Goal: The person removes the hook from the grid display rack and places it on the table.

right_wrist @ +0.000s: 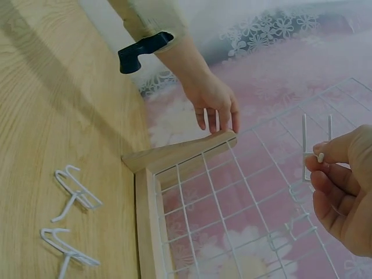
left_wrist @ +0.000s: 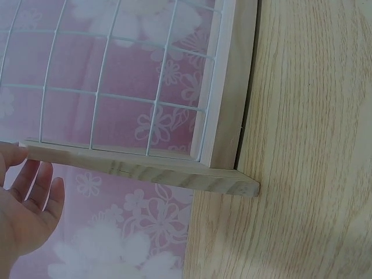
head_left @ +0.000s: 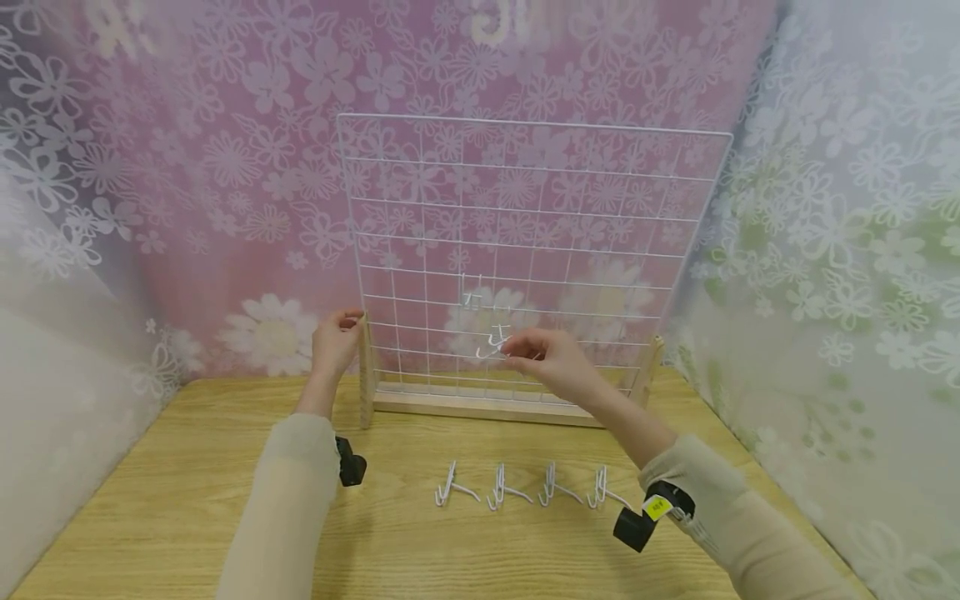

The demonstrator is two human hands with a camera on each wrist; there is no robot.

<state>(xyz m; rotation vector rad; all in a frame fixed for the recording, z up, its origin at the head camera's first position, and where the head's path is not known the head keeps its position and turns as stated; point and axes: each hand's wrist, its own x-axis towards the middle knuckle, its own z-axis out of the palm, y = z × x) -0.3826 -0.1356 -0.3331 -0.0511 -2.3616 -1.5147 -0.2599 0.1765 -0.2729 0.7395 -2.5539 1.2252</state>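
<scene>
A white wire grid panel stands upright in a wooden stand. My left hand is at the left side of the stand, its thumb and fingertips pinching the top end of the wooden post. In front of the grid's lower middle, my right hand pinches a white wire hook between thumb and fingers. The right wrist view shows two straight prongs of that hook pointing up past the fingertips. Just behind it, white hook parts show on the grid wires; their exact number cannot be told.
Several white wire hooks lie in a row on the wood-grain table, before the stand. The right wooden post holds the panel's other side. Behind hangs a pink flowered backdrop, with a pale flowered wall on the right.
</scene>
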